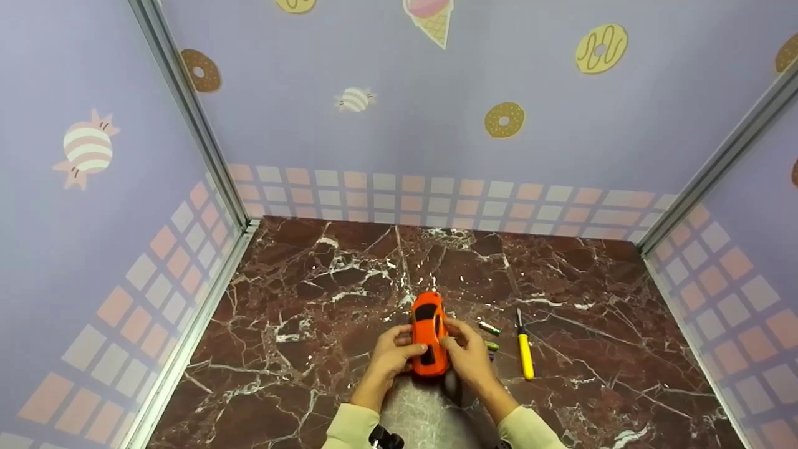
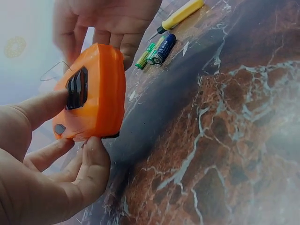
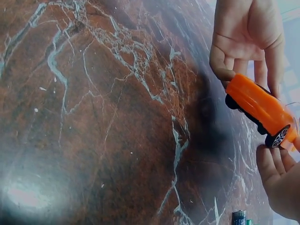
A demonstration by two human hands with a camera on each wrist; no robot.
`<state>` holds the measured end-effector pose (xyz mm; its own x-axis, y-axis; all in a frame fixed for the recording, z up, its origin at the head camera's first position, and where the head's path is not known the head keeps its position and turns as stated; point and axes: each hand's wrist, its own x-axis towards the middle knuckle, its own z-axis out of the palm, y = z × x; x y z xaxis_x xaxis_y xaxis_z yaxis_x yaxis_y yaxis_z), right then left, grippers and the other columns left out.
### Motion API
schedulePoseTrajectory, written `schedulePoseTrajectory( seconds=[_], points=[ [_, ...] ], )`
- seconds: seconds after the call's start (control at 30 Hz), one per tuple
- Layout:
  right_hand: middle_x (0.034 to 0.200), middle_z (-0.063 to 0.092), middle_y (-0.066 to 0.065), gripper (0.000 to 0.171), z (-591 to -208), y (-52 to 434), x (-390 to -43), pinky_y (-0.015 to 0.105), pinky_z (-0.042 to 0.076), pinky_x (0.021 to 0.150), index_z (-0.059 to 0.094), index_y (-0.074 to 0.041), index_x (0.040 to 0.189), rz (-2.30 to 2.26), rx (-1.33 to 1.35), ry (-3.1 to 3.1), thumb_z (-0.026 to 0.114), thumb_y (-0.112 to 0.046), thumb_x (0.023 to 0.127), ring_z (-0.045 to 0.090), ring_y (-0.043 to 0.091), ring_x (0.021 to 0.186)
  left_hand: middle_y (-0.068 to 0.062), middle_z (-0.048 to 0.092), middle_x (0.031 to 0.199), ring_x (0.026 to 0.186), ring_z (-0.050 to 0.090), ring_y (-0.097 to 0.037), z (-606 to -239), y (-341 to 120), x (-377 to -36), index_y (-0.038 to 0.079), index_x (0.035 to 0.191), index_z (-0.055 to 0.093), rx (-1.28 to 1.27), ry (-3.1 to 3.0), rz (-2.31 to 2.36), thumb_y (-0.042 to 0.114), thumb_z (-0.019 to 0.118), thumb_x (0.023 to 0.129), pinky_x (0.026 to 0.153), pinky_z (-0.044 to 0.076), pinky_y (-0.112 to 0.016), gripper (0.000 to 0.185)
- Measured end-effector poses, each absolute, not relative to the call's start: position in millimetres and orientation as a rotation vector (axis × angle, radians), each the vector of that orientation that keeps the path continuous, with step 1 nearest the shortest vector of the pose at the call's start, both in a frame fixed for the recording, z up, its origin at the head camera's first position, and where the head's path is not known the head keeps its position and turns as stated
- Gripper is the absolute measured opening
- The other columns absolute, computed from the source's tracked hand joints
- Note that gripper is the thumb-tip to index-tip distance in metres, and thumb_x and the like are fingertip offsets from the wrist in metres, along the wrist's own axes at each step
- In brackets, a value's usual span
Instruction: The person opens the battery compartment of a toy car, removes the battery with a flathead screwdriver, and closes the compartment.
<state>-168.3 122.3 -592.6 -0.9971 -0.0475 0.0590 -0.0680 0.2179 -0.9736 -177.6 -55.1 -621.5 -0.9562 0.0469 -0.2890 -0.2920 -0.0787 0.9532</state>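
An orange toy car [image 1: 429, 333] with dark windows is held a little above the marble tabletop [image 1: 312, 312], nose pointing away from me. My left hand [image 1: 402, 343] grips its left side, thumb on the roof and fingers under the rear [image 2: 91, 154]. My right hand [image 1: 456, 340] holds the opposite side, fingertips curled against the body. The left wrist view shows the car's [image 2: 93, 91] rear window and the right hand [image 2: 110, 28] behind it. The right wrist view shows the car's [image 3: 258, 108] black wheels, the left hand [image 3: 243, 42] above and the right hand's fingers [image 3: 279, 180] below.
Small batteries [image 1: 490, 328] [image 2: 157, 49] lie just right of the car. Beyond them lies a yellow-handled screwdriver [image 1: 525, 350] [image 2: 182, 14]. Lilac panel walls with sweets prints [image 1: 436, 125] enclose the table on three sides.
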Motion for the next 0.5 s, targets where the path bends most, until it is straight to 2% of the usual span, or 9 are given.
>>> schedulePoseTrajectory(
  seconds=[0.2,0.37,0.5],
  points=[
    [0.122,0.068,0.026,0.054,-619,127,-178,0.026,0.055,0.073,0.058,0.002,0.138,1.885,0.113,-2.501,0.078,-0.014,0.090,0.068,0.029,0.092,-0.024,0.069,0.112,0.091,0.068,-0.025,-621,-52,-178,-0.008,0.134,0.059,-0.219,2.116,2.129,-0.004,0.079,0.080,0.066,0.057,-0.033,0.058],
    [0.119,0.068,0.022,0.057,-624,129,-180,0.028,0.057,0.066,0.061,-0.001,0.136,1.865,0.092,-2.533,0.082,-0.014,0.085,0.069,0.025,0.090,-0.026,0.070,0.106,0.097,0.068,-0.032,-622,-51,-178,-0.011,0.128,0.062,-0.180,2.252,2.101,-0.009,0.079,0.076,0.077,0.059,-0.037,0.055],
    [0.120,0.067,0.021,0.062,-625,129,-181,0.028,0.059,0.067,0.059,0.001,0.138,1.825,0.120,-2.575,0.084,-0.014,0.083,0.069,0.026,0.094,-0.024,0.071,0.102,0.095,0.068,-0.032,-624,-51,-180,-0.009,0.126,0.064,-0.187,2.331,2.051,-0.007,0.081,0.075,0.078,0.059,-0.038,0.054]
  ],
)
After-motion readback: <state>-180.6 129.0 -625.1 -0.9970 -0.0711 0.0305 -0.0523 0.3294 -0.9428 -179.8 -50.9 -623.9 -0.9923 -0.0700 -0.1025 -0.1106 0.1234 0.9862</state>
